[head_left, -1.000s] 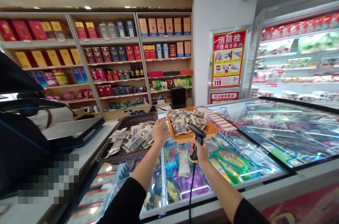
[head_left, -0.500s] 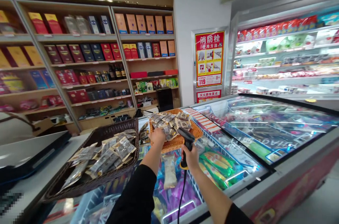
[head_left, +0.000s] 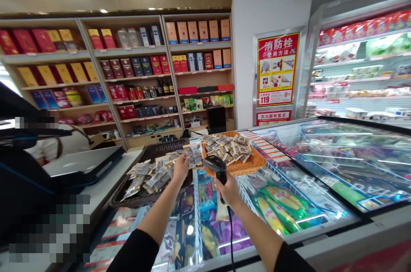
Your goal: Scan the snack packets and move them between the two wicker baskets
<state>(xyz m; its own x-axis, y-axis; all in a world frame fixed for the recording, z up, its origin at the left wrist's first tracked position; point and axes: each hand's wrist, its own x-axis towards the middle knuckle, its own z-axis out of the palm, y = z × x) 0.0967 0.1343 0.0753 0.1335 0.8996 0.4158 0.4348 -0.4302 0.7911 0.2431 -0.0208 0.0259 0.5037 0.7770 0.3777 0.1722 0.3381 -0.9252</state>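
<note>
My right hand [head_left: 227,189] is wrapped round the grip of a black barcode scanner [head_left: 215,163], whose cord hangs down over the freezer. The scanner's head points left, toward my left hand. Between the fingers of my left hand [head_left: 181,166], a small flat packet [head_left: 193,154] is pinched over the right end of a dark brown wicker basket [head_left: 119,191]. Similar packets [head_left: 157,176] lie heaped in that basket. Right of them, an orange wicker basket [head_left: 257,161] carries more small beige-and-grey packets [head_left: 229,147]. Both baskets rest on the glass-topped freezer.
Under the freezer glass [head_left: 324,177] lie bagged goods, including a green bag of corn [head_left: 276,205]. A counter with a flat dark-edged device [head_left: 86,165] stands at left. Behind are shelves of boxes [head_left: 138,66], a dark screen [head_left: 216,119] and a lit refrigerated case [head_left: 362,66].
My left hand has moved left from the orange basket to the dark basket, now holding a packet. The scanner has turned leftward in my right hand. The view has swung left.
</note>
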